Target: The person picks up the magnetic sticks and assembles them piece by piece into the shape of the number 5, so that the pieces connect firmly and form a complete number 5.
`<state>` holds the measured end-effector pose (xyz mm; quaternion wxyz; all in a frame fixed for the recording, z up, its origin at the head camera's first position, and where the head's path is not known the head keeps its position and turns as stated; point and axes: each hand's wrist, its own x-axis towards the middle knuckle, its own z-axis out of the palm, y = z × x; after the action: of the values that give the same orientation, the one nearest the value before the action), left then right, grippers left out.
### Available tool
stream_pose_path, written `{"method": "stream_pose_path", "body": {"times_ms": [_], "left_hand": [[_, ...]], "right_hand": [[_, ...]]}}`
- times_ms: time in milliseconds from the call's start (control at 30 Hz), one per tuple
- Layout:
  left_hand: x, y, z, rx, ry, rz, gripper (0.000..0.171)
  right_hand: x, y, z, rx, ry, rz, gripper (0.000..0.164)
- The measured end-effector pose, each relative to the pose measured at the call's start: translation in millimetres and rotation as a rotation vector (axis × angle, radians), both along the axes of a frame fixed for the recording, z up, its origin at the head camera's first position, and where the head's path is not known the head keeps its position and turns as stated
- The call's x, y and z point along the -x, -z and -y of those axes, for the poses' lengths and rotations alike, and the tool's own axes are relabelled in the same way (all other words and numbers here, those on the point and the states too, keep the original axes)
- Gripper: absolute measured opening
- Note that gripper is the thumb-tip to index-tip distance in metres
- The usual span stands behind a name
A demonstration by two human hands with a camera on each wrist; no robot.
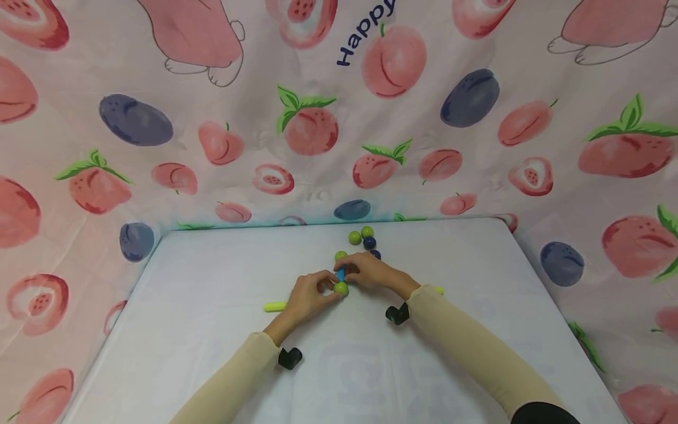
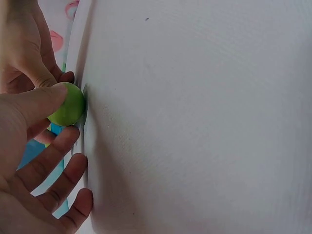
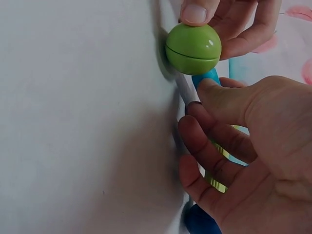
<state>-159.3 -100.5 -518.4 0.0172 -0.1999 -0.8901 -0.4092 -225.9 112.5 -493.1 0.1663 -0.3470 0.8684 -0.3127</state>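
Observation:
In the head view, my left hand point(image 1: 308, 294) pinches a glossy green ball point(image 1: 341, 289) between thumb and fingers, low over the white table. My right hand point(image 1: 371, 271) pinches a short blue rod point(image 1: 341, 275) that stands against the ball's far side. The right wrist view shows the ball point(image 3: 193, 48) with a seam around it, and the blue rod point(image 3: 206, 77) right at its surface under my right thumb. Another green ball point(image 1: 341, 256) lies at the rod's far end, beside my right fingertips. In the left wrist view, my left thumb presses on the ball point(image 2: 69, 105).
Beyond my right hand lie two green balls point(image 1: 354, 238) and two dark blue balls point(image 1: 369, 242). A yellow-green rod point(image 1: 274, 307) pokes out beside my left hand, and a yellow piece point(image 1: 439, 290) shows behind my right sleeve. A fruit-print cloth point(image 1: 312, 194) hangs behind the white table point(image 1: 212, 265).

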Motion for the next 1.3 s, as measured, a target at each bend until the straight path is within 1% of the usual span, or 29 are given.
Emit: {"method": "stream_pose_path", "body": {"times_ms": [133,267,333,500,600,767,967,1200,1300], "left_hand": [[0.1,0.6,-1,-0.002,0.012,0.009,0.023],[0.2,-0.8,-1,-0.002,0.012,0.031,0.023],[0.4,-1.9,-1,0.003,0.010,0.046,0.022],[1.2,-3.1,-2,0.017,0.009,0.081,0.021],[1.2,-3.1,-2,0.019,0.013,0.086,0.021],[0.6,-3.0,-2,0.020,0.025,0.089,0.022],[1.1,-3.8,0,0.007,0.014,0.104,0.023],[2.8,-4.5,1,-0.005,0.030,0.094,0.022],[3.7,-3.9,2,-0.006,0.032,0.091,0.022]], "right_hand": [[-3.1,-4.7,-3,-0.033,-0.024,-0.003,0.037],[-7.4,-18.9,-12,-0.057,-0.044,-0.001,0.047],[-9.1,-27.2,-18,-0.061,-0.040,0.006,0.051],[-12.6,-43.8,-36,-0.079,-0.017,0.001,0.053],[-15.1,-48.3,-50,-0.092,-0.003,-0.027,0.051],[-22.5,-50.6,-77,-0.099,0.031,-0.049,0.050],[-31.3,-49.9,-110,-0.082,0.066,-0.063,0.046],[-37.2,-45.1,-142,-0.108,0.140,0.011,0.045],[-36.7,-43.0,-154,-0.128,0.140,0.044,0.044]]}}
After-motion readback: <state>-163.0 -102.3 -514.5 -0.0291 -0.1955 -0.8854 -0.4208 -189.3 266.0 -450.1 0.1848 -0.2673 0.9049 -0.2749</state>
